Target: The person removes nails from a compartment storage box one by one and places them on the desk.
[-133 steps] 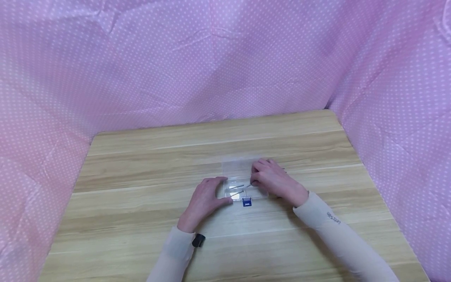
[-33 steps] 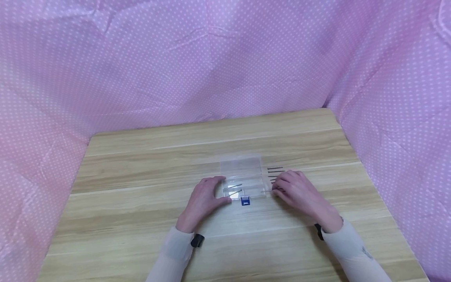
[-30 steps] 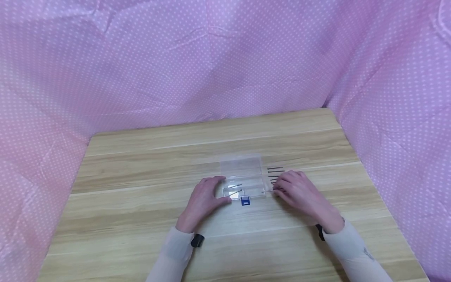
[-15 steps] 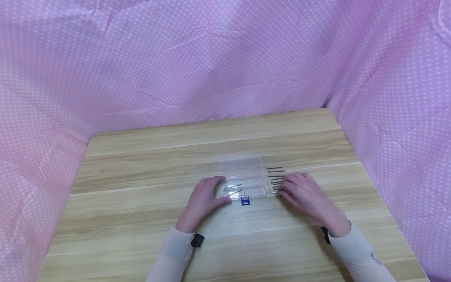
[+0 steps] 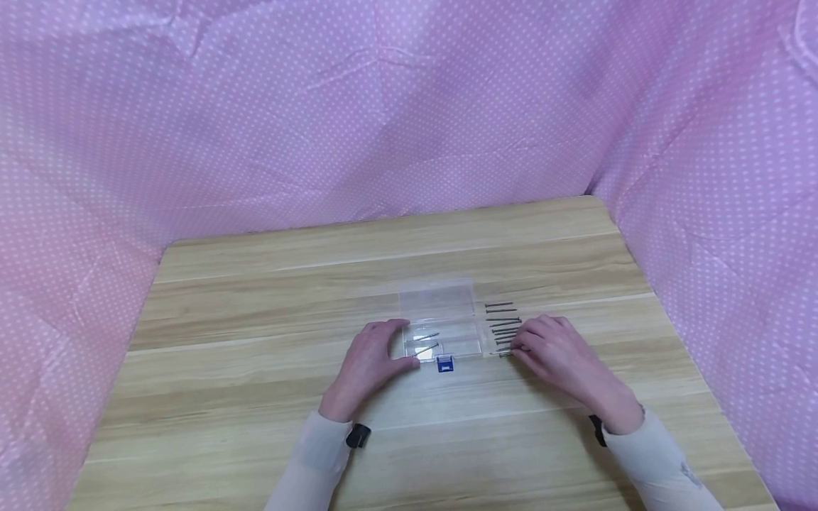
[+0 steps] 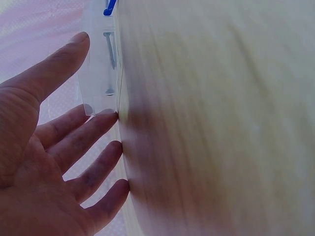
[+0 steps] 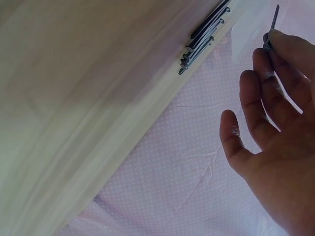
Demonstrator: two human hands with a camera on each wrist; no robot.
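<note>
My left hand [image 5: 373, 358] holds the left end of a clear plastic box [image 5: 461, 347], thumb at the front corner and index finger at the back one. Its other fingertips touch the tabletop in the left wrist view. The box lies with its lid [image 5: 437, 301] folded back and a blue latch [image 5: 445, 365] at the front. Two nails [image 5: 426, 350] are inside. Right of the box, my right hand [image 5: 565, 358] pinches a nail [image 7: 275, 19] between thumb and index finger, its point sticking out. The fingers hover at the near end of a row of nails [image 5: 500, 311].
The wood-grain table [image 5: 268, 305] has its back edge against a pink dotted curtain [image 5: 383, 106], which also hangs at both sides. A black wrist strap piece [image 5: 358, 436] sits at the left sleeve.
My right hand has gone from over the box to the nail row at the right, carrying a nail, and has edged further right. More of the row shows. The left hand stays put.
</note>
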